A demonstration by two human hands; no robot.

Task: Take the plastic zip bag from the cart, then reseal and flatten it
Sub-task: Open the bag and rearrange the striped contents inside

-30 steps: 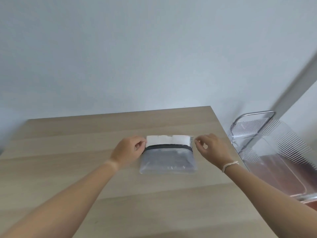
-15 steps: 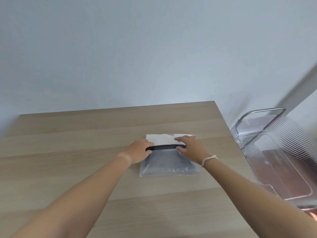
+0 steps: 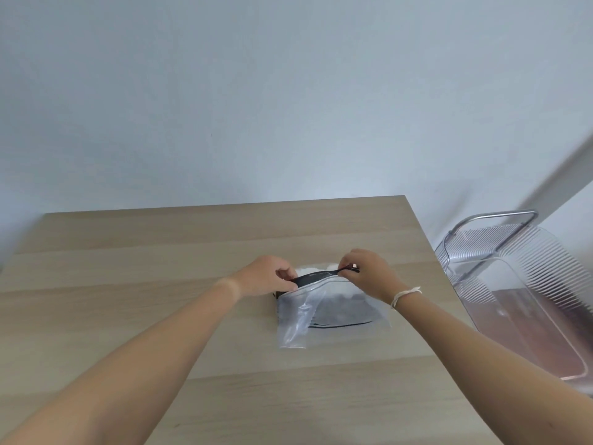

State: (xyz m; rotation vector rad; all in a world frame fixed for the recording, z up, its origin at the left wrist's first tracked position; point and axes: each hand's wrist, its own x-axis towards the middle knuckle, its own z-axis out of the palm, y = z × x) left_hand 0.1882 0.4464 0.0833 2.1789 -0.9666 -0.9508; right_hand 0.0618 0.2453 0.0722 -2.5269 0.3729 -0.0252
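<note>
A clear plastic zip bag (image 3: 333,313) with a black zip strip lies on the wooden table (image 3: 160,284), its far edge raised. White and dark contents show through the plastic. My left hand (image 3: 268,279) pinches the left end of the black strip. My right hand (image 3: 365,273) pinches the strip's right end, lifting it off the table. The bag's near left corner is creased and folded over.
A clear ribbed cart tray (image 3: 529,303) with a metal handle stands to the right of the table, just past its right edge. A plain wall rises behind the table's far edge.
The bag's top edge has come up off the table. My right hand slid from the middle of the strip to its right end, and both hands now pinch the strip.
</note>
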